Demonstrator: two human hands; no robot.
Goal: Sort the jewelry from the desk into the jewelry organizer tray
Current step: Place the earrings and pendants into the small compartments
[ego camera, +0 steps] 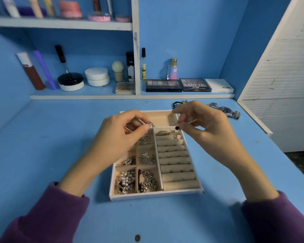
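Note:
A beige jewelry organizer tray lies on the blue desk, centre. Its left compartments hold silver chains and pieces; its right side has ring rolls with a few rings at the far end. My left hand hovers over the tray's far left part and pinches a small silver piece. My right hand hovers over the far right corner and pinches a small dark-stoned piece. Behind my right hand, a silver watch and a dark band lie on the desk.
A low shelf behind the tray carries makeup palettes, a perfume bottle, white jars and tubes. A white slatted panel borders the desk on the right. Blue walls close in the left side and back.

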